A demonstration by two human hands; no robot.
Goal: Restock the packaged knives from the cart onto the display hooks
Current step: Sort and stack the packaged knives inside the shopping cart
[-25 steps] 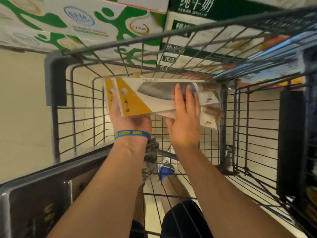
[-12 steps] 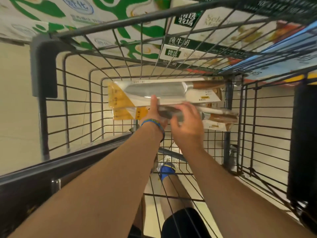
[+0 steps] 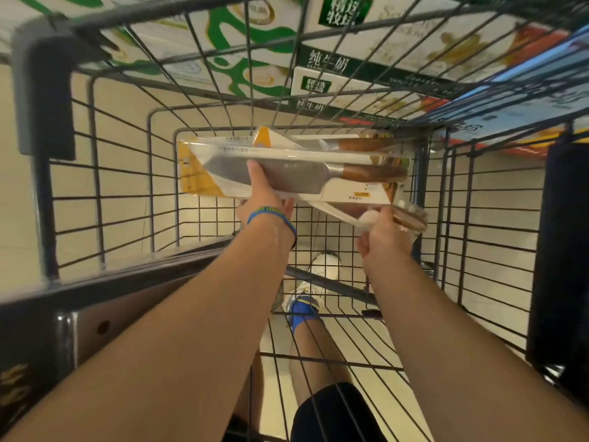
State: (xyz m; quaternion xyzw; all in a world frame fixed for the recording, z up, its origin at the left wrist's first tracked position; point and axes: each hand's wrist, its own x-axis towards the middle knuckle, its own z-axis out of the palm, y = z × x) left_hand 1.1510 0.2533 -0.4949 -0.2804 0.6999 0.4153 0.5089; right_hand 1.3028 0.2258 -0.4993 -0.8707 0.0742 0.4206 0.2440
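Inside the dark wire cart (image 3: 127, 173), near its far wall, I see the left hand (image 3: 264, 199), wristband (image 3: 271, 215) lettering too blurred to read, pinching a clear-packed steel cleaver on yellow-white card (image 3: 318, 177). The right hand (image 3: 382, 237) grips a second wooden-handled knife pack (image 3: 411, 216) beneath it; a third pack (image 3: 350, 143) lies behind. Green-white cartons (image 3: 325, 62) beyond read 纯牛奶.

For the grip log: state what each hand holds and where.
Left hand grips the front knife pack at its lower edge. Right hand pinches the lower knife pack near its handle end.
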